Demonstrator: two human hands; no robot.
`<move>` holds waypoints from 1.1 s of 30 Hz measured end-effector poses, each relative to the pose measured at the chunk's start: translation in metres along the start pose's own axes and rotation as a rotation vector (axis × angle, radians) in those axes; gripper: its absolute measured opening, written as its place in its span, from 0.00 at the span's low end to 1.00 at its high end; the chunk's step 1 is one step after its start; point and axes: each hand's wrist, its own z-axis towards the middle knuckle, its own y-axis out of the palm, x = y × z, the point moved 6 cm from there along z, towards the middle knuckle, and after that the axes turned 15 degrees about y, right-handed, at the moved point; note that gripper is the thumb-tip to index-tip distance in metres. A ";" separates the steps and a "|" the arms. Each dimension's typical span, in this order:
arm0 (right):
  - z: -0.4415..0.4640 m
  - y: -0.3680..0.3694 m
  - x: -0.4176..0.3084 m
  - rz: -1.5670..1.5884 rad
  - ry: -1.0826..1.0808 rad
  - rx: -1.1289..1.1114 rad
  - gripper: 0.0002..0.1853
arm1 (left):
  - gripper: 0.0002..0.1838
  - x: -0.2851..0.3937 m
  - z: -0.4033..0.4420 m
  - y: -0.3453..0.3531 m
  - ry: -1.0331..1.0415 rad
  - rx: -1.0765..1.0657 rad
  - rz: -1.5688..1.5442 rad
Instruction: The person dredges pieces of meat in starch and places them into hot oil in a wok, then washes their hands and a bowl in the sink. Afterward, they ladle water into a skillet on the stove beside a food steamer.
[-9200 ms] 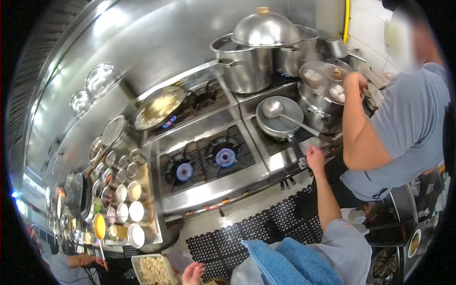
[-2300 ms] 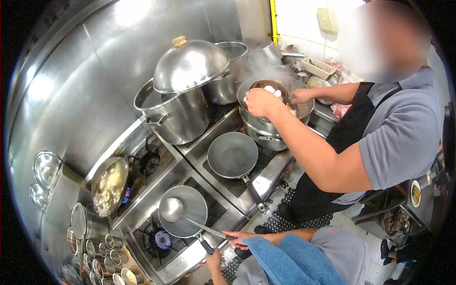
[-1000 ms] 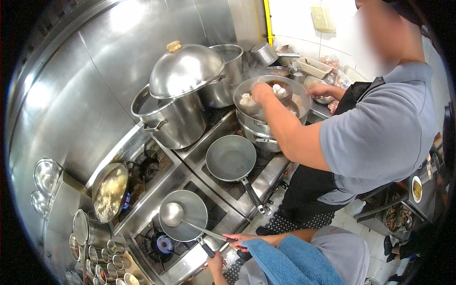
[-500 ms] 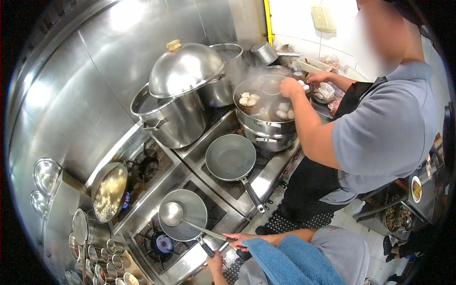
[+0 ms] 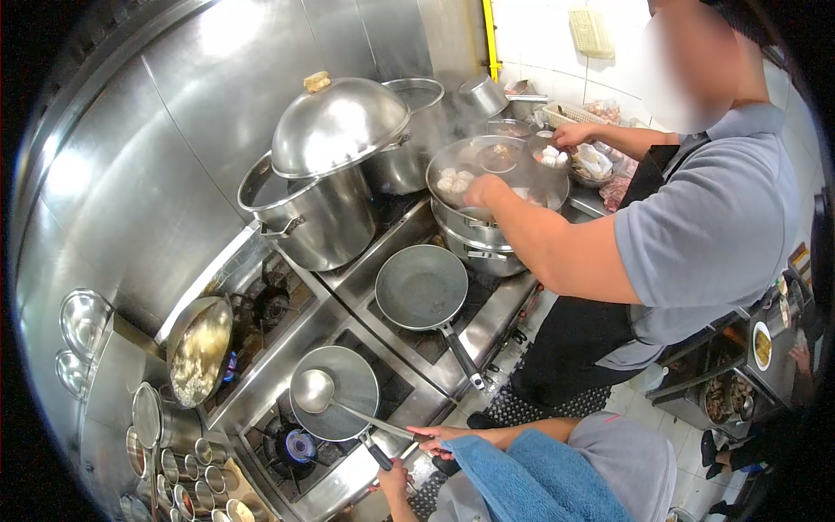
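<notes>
My left hand (image 5: 396,479) is closed around the black handle of a grey frying pan (image 5: 350,422) at the bottom centre. The pan is over the front stove, beside a lit blue burner (image 5: 299,445). In my right hand (image 5: 437,441) is the dark handle of a long metal ladle (image 5: 313,391). The ladle's round bowl lies inside the pan, against its left side. A blue towel (image 5: 522,478) hangs over my shoulder and partly covers my right arm. Just beyond stands a second grey frying pan (image 5: 422,287), its handle pointing toward the stove's front edge.
Across the stove a co-worker (image 5: 713,217) reaches over a steaming steamer pot (image 5: 452,213), with a bowl of white pieces (image 5: 551,157) near their other hand. Tall stockpots (image 5: 317,226), one under a domed lid (image 5: 339,126), stand behind. At left are a tilted wok (image 5: 202,352) and several small metal containers (image 5: 178,470).
The co-worker's nearer hand has moved left and down over the steamer pot, and their other hand has shifted slightly. My hands, the pan and the ladle have stayed put.
</notes>
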 end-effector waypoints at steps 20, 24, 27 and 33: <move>0.004 -0.002 0.000 -0.026 -0.002 0.007 0.35 | 0.06 0.004 -0.003 0.001 -0.011 0.017 0.004; 0.012 -0.007 0.004 -0.043 -0.029 -0.001 0.36 | 0.07 0.004 -0.003 0.001 -0.012 0.032 0.017; 0.010 -0.005 0.003 -0.023 -0.039 -0.019 0.36 | 0.07 -0.005 0.003 -0.001 -0.018 0.031 -0.002; 0.008 -0.005 0.001 -0.008 -0.032 -0.022 0.37 | 0.07 0.002 -0.002 0.002 -0.040 0.016 -0.023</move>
